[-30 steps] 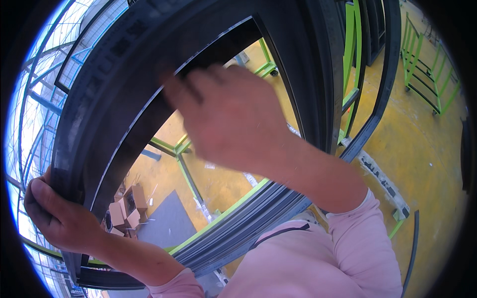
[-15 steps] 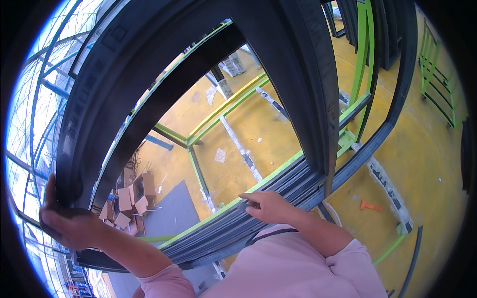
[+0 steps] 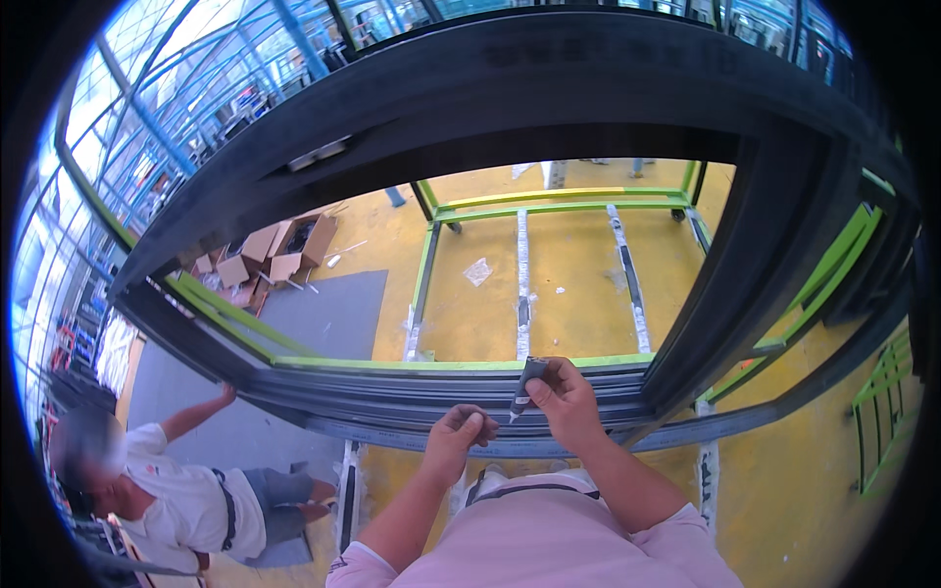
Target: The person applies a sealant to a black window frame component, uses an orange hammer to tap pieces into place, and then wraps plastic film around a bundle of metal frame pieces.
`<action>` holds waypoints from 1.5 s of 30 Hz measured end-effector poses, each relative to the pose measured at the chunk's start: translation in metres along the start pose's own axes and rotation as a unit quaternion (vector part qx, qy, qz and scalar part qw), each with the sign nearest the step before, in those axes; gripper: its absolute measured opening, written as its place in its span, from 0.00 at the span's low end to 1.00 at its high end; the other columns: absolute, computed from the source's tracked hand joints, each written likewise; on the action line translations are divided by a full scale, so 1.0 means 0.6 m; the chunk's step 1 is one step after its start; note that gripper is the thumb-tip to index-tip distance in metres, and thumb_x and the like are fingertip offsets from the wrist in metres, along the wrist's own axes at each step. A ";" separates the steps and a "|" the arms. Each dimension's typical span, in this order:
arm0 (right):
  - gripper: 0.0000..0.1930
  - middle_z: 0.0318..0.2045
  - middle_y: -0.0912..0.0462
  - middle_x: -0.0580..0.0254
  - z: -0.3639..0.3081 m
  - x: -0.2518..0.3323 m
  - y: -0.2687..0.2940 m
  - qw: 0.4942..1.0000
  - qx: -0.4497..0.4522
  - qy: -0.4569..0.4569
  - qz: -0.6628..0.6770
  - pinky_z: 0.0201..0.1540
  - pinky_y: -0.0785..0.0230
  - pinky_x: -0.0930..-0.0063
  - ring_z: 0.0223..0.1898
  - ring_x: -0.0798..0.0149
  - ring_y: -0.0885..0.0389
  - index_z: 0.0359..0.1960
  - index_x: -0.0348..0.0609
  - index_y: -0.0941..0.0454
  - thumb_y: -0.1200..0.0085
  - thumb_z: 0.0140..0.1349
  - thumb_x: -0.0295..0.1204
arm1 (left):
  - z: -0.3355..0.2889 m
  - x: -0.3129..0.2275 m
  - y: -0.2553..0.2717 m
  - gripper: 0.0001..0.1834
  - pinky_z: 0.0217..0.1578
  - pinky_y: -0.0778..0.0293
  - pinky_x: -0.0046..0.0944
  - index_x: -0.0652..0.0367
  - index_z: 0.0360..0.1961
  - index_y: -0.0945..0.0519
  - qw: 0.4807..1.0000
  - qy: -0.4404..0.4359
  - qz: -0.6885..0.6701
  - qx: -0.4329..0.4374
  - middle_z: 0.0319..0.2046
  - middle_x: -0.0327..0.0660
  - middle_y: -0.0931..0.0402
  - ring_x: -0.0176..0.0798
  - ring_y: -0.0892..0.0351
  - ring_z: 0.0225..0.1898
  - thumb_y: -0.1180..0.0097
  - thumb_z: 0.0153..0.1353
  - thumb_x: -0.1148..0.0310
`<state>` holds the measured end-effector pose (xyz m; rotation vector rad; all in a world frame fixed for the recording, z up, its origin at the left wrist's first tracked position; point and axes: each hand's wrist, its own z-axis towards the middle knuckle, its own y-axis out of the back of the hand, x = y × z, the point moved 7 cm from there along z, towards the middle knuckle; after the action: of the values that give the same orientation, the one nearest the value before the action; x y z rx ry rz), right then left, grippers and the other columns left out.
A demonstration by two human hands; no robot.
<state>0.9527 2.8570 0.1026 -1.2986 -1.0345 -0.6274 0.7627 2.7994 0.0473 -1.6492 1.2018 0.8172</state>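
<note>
A big black window or door frame (image 3: pixel 598 93) stands upright before me, with grooved rails (image 3: pixel 412 392) along its near lower side. Over those rails my right hand (image 3: pixel 571 404) grips a small dark grey tube (image 3: pixel 530 380), its thin pale nozzle tilted down to the left. My left hand (image 3: pixel 457 437) is just left of the nozzle, fingers curled and thumb pressed to them. Whether something small sits in that pinch is hidden. Neither hand appears to rest on the frame.
A person (image 3: pixel 196 480) in a white shirt at lower left has one hand at the frame's left corner. Behind stand a green trolley rack (image 3: pixel 559 207) and open cardboard boxes (image 3: pixel 294 245) beside a grey mat (image 3: pixel 333 314). Another green rack (image 3: pixel 882 392) is at far right.
My view has swung round and levelled. My left hand has come off the frame's left end to the middle. The tube now shows in my right hand, and the other person has come into view.
</note>
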 end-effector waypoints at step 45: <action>0.13 0.47 0.21 0.57 -0.493 -0.507 -0.692 0.721 0.611 -0.308 -0.105 0.56 0.30 0.68 0.49 0.65 0.22 0.50 0.38 0.32 0.45 0.70 0.31 | -0.812 0.261 0.408 0.13 0.40 0.24 0.37 0.65 0.45 0.26 0.759 -0.123 -0.308 -0.560 0.37 0.47 0.18 0.40 0.18 0.39 0.45 0.71 0.64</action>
<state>0.5388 2.4356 0.0445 -0.1379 -1.7090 0.4280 0.5777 2.2642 0.0181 -2.5265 -0.2246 1.3547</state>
